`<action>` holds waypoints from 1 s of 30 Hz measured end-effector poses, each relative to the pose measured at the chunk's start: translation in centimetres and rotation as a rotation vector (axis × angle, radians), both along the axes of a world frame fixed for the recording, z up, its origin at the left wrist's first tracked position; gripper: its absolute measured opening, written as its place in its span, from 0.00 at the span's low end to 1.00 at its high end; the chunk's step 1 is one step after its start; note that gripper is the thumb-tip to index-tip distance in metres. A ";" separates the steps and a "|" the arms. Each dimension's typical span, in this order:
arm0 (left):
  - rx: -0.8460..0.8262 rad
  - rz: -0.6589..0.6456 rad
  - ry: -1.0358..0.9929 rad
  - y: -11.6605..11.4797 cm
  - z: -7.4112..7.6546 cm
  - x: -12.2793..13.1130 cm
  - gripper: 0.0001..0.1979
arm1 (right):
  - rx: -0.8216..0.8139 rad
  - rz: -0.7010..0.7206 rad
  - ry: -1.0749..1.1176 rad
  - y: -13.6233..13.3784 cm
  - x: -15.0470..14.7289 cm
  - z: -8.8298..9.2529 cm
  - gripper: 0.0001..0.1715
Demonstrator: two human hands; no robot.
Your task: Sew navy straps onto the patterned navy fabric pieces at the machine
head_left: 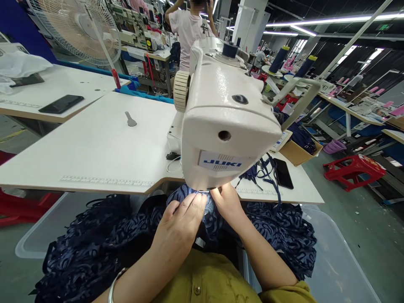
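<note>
A white JUKI sewing machine [229,113] stands right in front of me, its head hiding the needle area. Navy patterned fabric [211,219] lies beneath the head and hangs toward my lap. My left hand [184,219] is closed on this fabric at the left, fingers close together near the machine head. On the other side, my right hand [229,204] also grips the fabric, with its fingertips partly hidden under the head. More of the same navy fabric [101,244] is heaped at the left, and another pile [284,240] lies at the right.
The white sewing table [104,143] carries a small grey metal piece [130,120], a dark phone [283,173] and navy straps [268,172]. Translucent bins [337,252] sit below its edge. A fan [78,25], red stool [353,170] and standing person [186,33] are beyond.
</note>
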State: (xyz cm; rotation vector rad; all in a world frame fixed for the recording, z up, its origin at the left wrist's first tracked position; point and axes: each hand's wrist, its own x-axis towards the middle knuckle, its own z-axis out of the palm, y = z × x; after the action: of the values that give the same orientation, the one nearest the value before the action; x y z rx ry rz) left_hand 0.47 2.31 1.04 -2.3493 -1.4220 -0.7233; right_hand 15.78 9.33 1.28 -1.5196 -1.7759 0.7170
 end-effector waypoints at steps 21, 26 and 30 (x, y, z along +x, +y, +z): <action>0.156 -0.142 0.174 1.3 0.8 -1.4 0.19 | -0.195 0.089 0.425 0.5 2.1 -5.4 0.20; 0.168 -0.173 0.156 1.4 1.1 -0.8 0.19 | -0.625 0.189 0.494 -1.2 3.2 -7.8 0.31; 0.152 -0.177 0.134 1.3 0.6 -0.7 0.23 | -0.602 0.144 0.582 -2.0 3.9 -8.1 0.33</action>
State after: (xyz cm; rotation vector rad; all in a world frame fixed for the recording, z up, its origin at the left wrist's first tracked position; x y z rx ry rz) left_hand -0.25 3.64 1.60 -2.3748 -1.0762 -0.6793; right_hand 19.63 7.36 -6.77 -1.3353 -1.2815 1.6850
